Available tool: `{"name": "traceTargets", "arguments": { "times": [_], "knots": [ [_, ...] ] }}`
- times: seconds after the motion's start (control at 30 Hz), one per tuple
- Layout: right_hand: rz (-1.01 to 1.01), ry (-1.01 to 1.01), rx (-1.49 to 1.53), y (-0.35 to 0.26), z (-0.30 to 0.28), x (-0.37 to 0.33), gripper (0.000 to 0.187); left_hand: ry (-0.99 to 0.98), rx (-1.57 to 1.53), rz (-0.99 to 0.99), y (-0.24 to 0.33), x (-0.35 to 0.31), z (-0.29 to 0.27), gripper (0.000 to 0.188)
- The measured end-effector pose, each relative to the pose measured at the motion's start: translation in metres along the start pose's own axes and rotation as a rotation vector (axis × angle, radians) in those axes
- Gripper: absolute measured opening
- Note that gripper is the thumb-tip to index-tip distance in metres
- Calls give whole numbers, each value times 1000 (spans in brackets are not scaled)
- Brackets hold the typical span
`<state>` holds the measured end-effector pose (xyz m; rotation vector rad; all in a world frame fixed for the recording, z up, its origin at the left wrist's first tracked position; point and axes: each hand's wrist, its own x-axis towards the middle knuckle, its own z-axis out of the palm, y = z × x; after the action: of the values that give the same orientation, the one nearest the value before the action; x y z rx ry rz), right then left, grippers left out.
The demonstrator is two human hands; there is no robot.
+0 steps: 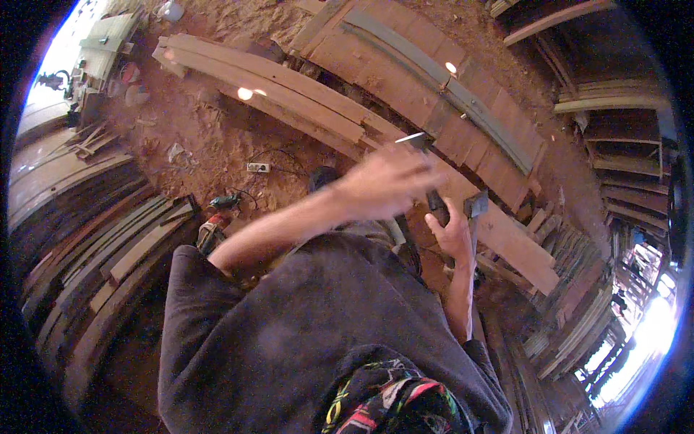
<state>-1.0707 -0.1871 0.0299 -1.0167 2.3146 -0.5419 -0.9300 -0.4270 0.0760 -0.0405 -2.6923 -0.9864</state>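
Note:
My left hand point(390, 179) reaches across the planks, smeared by motion, so its finger positions are unclear. Close to its right, my right hand point(455, 235) is closed round the dark handle point(437, 207) of a tool, its thumb along the handle. A flat, bright metal piece point(412, 137) shows just beyond my left hand; whether it belongs to that tool is hidden. Beside my right fingers stands a grey metal blade-like piece point(476, 205), and its link to the handle cannot be made out. Long wooden planks point(289, 76) run beneath and beyond both hands.
Beyond lies a broad wooden panel point(405, 72) with a long grey strip point(477, 112) on it. A power socket block point(258, 167) and a teal power tool point(225, 200) lie to the left. Stacked boards point(94, 260) fill the left side; more timber point(578, 304) lies right.

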Motion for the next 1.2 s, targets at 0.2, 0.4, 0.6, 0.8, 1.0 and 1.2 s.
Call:
{"name": "traceTargets", "arguments": {
  "times": [0.2,0.4,0.6,0.8,1.0,1.2],
  "knots": [
    [7,-372,105,-9,-42,-31,52,-544,188,-134,56,14,130,53],
    [194,54,582,142,-43,-28,41,-413,283,-197,42,13,150,26],
    [141,351,-398,281,48,-41,66,-262,232,-302,33,33,146,22],
    [198,-16,23,256,18,-32,48,-165,290,-247,11,43,157,17],
    [569,-64,925,199,11,-97,23,-324,313,-333,13,53,146,17],
    [640,66,1100,176,-19,-141,25,-300,276,-332,6,52,148,18]
  ]
}}
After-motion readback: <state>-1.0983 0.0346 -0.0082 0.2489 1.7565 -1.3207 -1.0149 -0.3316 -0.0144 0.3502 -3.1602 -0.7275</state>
